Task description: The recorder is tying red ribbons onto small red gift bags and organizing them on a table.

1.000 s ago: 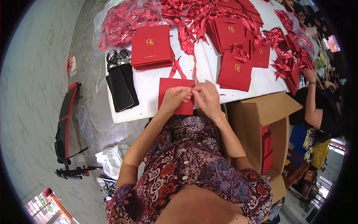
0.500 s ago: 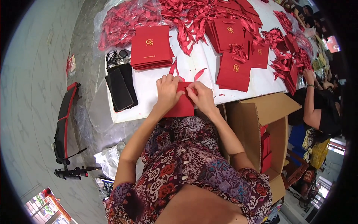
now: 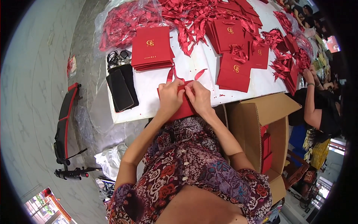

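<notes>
A flat red paper gift bag (image 3: 182, 111) lies at the near table edge, slightly turned, between my two hands. My left hand (image 3: 171, 98) is closed over its left upper part, fingers curled and thumb pressing near the top edge. My right hand (image 3: 199, 98) is closed at the bag's upper right, fingertips pinched close to my left thumb. Whether ribbon is between the fingertips is hidden. One red ribbon (image 3: 170, 75) stretches beyond my left hand, and another ribbon end (image 3: 200, 74) lies past my right hand.
A stack of red bags (image 3: 151, 46) sits beyond my left hand, beside a black phone (image 3: 121, 91). More bags (image 3: 235, 72) and a ribbon heap (image 3: 190, 22) lie farther off. An open cardboard box (image 3: 242, 130) stands at right. Another person's arm (image 3: 310, 102) works beyond.
My left hand has moved slightly right and nearer me, its fingers curling more over the bag. The bag has turned a little, and my right hand has shifted slightly left.
</notes>
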Tool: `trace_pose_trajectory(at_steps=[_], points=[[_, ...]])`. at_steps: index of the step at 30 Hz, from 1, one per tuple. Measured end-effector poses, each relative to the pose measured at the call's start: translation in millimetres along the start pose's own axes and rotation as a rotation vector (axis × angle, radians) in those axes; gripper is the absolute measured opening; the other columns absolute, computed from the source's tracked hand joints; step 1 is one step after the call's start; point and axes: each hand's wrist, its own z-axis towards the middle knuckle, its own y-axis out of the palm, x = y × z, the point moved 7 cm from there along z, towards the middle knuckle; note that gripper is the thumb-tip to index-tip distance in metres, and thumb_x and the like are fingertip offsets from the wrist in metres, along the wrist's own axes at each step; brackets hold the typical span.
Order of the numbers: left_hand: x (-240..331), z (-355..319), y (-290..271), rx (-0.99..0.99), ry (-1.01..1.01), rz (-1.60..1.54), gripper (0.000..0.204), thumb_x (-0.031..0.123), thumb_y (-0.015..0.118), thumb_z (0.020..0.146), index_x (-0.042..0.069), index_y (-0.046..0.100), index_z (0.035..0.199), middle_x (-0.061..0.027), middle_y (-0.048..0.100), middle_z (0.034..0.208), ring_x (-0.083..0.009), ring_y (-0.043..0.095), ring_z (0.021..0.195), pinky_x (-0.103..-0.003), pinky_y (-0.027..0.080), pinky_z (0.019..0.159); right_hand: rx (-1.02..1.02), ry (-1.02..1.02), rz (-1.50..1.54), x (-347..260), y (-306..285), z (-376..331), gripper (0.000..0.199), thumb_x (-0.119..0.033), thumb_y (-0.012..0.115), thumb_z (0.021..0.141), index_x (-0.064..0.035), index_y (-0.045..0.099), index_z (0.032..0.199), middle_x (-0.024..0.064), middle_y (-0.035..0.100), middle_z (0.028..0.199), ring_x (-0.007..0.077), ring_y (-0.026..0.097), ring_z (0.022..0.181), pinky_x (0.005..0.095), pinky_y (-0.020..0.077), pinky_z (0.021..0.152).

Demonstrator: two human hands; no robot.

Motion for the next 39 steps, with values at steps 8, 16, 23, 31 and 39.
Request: trace_pose_trajectory(at_steps=[8,16,23,31,39], points=[[-3.7,5.5,-5.5,-0.323,0.076,-0.053,0.027,0.008,0.075,0.074,0.008,0.064,0.099,-0.0089,0.069,0.089,-0.0278,0.064,0.085,-0.038,0.038,0.083,-0.286,0.138,0.353,12.7,5.3,14.6,0.017,-0.016,0.075,0.086,-0.0001,0.071,0.089,0.0101,0.062,0.078,0.0199,0.061,0.067,0.0325,0.0484,0.063],[29.4,7.6,-14.3,-0.212,0.352,0.059,0.02,0.006,0.071,0.078,0.009,0.064,0.096,-0.0068,0.065,0.083,-0.0251,0.061,0.089,-0.039,0.037,0.086,-0.798,0.17,0.413,54.8,28.1,27.6,0.028,-0.024,0.07,0.093,0.0016,0.071,0.082,-0.0023,0.057,0.059,0.0063,0.05,0.056,0.0272,0.0399,0.051],[19.0,14.0,-20.5,-0.226,0.297,-0.007,0.014,0.015,0.074,0.079,0.01,0.066,0.088,-0.0049,0.064,0.08,-0.0227,0.059,0.083,-0.037,0.036,0.084,-0.825,0.517,0.515,52.5,49.0,22.5,0.025,-0.021,0.071,0.091,-0.0021,0.071,0.073,-0.0048,0.057,0.06,0.0032,0.046,0.052,0.0236,0.0342,0.046],[3.1,20.6,-19.8,-0.135,0.092,-0.029,0.018,0.024,0.078,0.08,0.012,0.065,0.084,-0.0031,0.065,0.077,-0.0217,0.06,0.077,-0.036,0.035,0.081,-0.162,0.373,0.413,80.6,13.4,52.9,0.021,-0.019,0.068,0.09,0.0019,0.072,0.092,0.0031,0.065,0.071,0.0096,0.058,0.063,0.0265,0.0471,0.059],[-41.6,19.4,-4.7,-0.123,-0.097,-0.063,0.021,0.026,0.078,0.08,0.011,0.066,0.088,-0.0044,0.071,0.082,-0.0246,0.065,0.081,-0.039,0.035,0.082,-0.374,-0.242,-0.167,25.6,-22.3,10.2,0.022,-0.015,0.073,0.083,-0.0075,0.07,0.103,0.0127,0.058,0.089,0.0317,0.063,0.082,0.0373,0.0519,0.072]])
